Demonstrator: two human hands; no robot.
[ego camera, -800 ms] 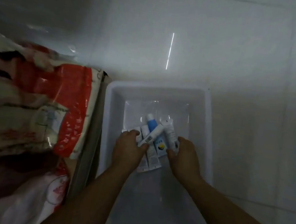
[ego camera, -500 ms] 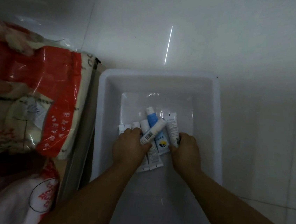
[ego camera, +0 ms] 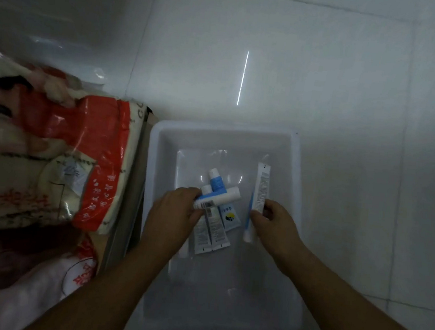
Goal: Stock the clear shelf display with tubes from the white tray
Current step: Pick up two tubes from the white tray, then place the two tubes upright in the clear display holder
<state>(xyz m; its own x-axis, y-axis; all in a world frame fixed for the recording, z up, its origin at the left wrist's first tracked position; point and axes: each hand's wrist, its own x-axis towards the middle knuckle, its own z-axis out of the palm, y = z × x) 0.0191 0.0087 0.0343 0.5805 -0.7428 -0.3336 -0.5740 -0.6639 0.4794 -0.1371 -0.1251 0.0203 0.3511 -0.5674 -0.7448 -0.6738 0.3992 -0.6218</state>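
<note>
A white tray (ego camera: 155,158) sits on the tiled floor with several small tubes inside. My left hand (ego camera: 176,211) grips a blue-and-white tube (ego camera: 218,198) that lies crosswise over the pile (ego camera: 215,226) of white tubes. My right hand (ego camera: 272,224) holds a white printed tube (ego camera: 261,185) upright at the tray's right side, and a thin blue-edged tube (ego camera: 248,222) shows just left of its fingers. A blue tube with a white cap (ego camera: 216,180) lies behind the pile. The clear shelf display is not in view.
Red, white and cream plastic sacks (ego camera: 43,152) are stacked to the left of the tray. A cardboard edge (ego camera: 126,201) runs between the sacks and the tray. Pale floor tiles (ego camera: 352,98) spread behind and to the right.
My right hand has lifted a white tube out of the pile and moved it to the right. My left hand has closed on the crosswise blue-and-white tube. The camera has tilted, so the tray sits lower.
</note>
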